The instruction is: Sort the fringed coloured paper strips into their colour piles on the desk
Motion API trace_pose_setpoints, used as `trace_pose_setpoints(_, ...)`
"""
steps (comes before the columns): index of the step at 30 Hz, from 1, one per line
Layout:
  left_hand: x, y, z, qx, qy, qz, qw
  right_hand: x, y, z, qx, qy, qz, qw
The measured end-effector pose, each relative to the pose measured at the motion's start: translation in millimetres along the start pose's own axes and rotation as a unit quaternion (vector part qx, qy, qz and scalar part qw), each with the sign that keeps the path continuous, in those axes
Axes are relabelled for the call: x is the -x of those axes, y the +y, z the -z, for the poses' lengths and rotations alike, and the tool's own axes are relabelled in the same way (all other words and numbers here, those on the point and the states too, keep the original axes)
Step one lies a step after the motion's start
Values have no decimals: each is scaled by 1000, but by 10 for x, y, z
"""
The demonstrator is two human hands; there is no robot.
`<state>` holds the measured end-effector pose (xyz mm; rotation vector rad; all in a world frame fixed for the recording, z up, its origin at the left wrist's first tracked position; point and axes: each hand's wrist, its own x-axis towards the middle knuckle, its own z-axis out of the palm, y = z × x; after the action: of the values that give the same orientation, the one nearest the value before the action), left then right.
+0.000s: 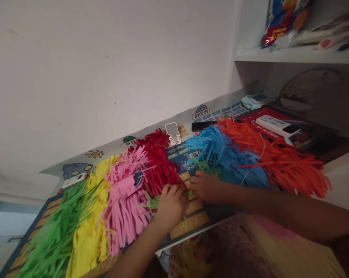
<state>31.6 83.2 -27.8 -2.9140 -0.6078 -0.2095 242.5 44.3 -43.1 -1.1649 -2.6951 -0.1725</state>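
Observation:
My left hand (172, 202) and my right hand (206, 188) are close together above the table's front edge, fingers curled in a pinch. Light green paper fringe (153, 202) sticks out beside the left hand, and more of it shows behind the right. A bit of green is visible between the fingertips, so both hands appear to grip this fringe, though its middle is mostly covered. Dark red fringe (162, 170) lies just beyond the left hand. Blue fringe (223, 152) is beyond the right hand, with orange-red fringe (275, 158) past it.
Pink (126, 204), yellow (90, 235) and green fringe (55, 231) lie to the left on a printed table mat (188, 224). A phone stand (173, 133) and dark phone (203, 126) sit near the wall. A white box-shaped device (277, 125) and shelf (293, 56) are right.

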Motion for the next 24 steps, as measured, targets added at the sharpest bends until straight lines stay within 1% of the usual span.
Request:
trace_pose_setpoints(2,-27,-12,3,9,10,6,1000,-31,1,8,0,-3,-28,1000)
trace_pose_setpoints(5,-22,-61,-1,44,10,26,999,-47,20,-11,-1,-1,-87,996)
trace_pose_setpoints(9,46,-134,-23,92,14,55,994,2,77,-76,-26,10,-86,996)
trace_pose_setpoints(11,87,-169,-28,124,3,89,988,59,125,-115,-38,10,-90,995)
trace_pose_setpoints(13,119,-199,-25,160,-10,139,977,120,177,-143,-62,1,-112,992)
trace_pose_setpoints(16,120,-216,-14,195,-21,200,960,163,237,-130,-129,-28,-187,974)
trace_pose_setpoints(18,87,-201,-11,182,-32,233,955,131,267,-85,-159,-50,-242,956)
trace_pose_setpoints(20,45,-169,-12,149,-42,262,953,59,299,-27,-169,-69,-275,944)
trace_pose_setpoints(21,27,-149,-15,131,-42,265,954,18,315,3,-169,-78,-284,941)
trace_pose_setpoints(22,14,-125,-19,115,-38,254,960,-21,329,31,-169,-88,-289,938)
trace_pose_setpoints(24,4,-76,-34,86,-23,194,977,-76,334,74,-166,-100,-291,937)
